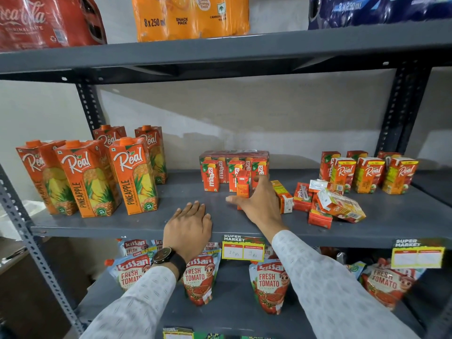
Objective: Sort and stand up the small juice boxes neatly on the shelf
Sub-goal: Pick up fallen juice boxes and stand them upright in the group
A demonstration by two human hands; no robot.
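- Your right hand (254,204) holds 1 small juice box (243,185) upright, just in front of the Maaza boxes (234,171).
- Your left hand (188,223) lies flat and empty at the shelf (146,223) edge.
- Fallen boxes (327,204) crowd the right.

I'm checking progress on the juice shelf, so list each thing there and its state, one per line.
left hand: flat on the shelf, empty
right hand: gripping an upright small juice box
Maaza boxes: upright, grouped
small Real boxes: upright in a row
jumbled small boxes: toppled, piled
pineapple cartons: upright
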